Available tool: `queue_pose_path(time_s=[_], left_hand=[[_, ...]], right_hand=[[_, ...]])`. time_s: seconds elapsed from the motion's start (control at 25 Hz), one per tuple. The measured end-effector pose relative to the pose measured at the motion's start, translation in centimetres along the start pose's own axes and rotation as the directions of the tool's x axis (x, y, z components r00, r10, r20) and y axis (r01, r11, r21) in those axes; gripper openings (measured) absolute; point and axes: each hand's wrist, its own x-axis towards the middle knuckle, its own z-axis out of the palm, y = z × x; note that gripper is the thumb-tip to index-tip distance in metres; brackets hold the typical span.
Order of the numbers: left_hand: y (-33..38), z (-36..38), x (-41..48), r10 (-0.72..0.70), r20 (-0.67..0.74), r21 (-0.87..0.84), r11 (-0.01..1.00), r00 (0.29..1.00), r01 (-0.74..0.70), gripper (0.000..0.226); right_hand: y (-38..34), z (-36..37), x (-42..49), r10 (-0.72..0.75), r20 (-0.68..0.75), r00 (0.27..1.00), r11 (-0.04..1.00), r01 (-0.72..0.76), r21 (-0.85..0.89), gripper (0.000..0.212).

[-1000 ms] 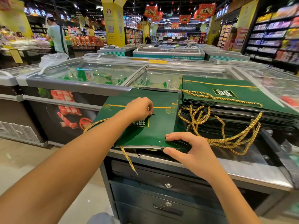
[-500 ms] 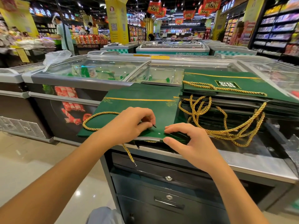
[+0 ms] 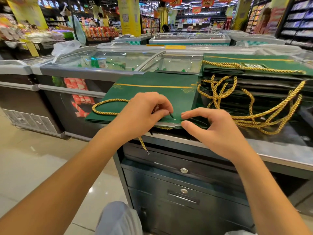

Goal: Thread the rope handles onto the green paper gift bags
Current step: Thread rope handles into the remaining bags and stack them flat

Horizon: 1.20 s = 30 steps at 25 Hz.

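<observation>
L hand (image 3: 141,114) pinches rope tip (image 3: 171,115) — R hand (image 3: 218,131) holds green bag (image 3: 152,92).

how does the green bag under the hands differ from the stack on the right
The flat green paper bag lies low in front; the stack of green paper bags is piled high. The bag's gold rope trails a loose end; the stack's gold ropes hang looped. Both share gold trim.

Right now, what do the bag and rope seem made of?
Bag: looks like stiff matte paper or card, flat with crisp edges. Rope: twisted golden cord, faint sheen, probably synthetic; its dark tip looks hard, perhaps plastic.
</observation>
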Motion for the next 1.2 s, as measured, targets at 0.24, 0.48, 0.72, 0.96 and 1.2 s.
queue_pose_path(time_s=[0.24, 0.48, 0.72, 0.96, 1.2], left_hand=[[0.4, -0.2, 1.2, 0.069, 0.092, 0.140, 0.987, 0.993, -0.081, 0.012], [1.2, -0.5, 1.8, 0.120, 0.184, 0.204, 0.966, 0.975, -0.158, 0.015], [1.3, -0.9, 1.4, 0.062, 0.183, 0.053, 0.996, 0.981, -0.073, 0.026], [1.1, -0.9, 0.1, 0.087, 0.199, 0.033, 0.995, 0.976, -0.096, 0.031], [0.9, -0.6, 0.5, 0.042, 0.197, 0.017, 0.999, 0.980, -0.046, 0.021]], right_hand=[[0.0, 0.0, 0.1, -0.015, -0.008, 1.000, 1.000, 0.015, -0.013, 0.016], [0.0, 0.0, 0.1, -0.036, -0.006, 0.999, 0.999, 0.036, -0.012, 0.017], [0.0, 0.3, 0.2, -0.041, -0.066, 0.997, 0.999, 0.040, -0.025, 0.017], [-0.2, 0.4, 0.1, -0.047, -0.098, 0.994, 0.999, 0.045, -0.023, 0.017], [-0.3, 0.3, -0.1, -0.064, -0.111, 0.992, 0.996, 0.070, 0.052, 0.010]])
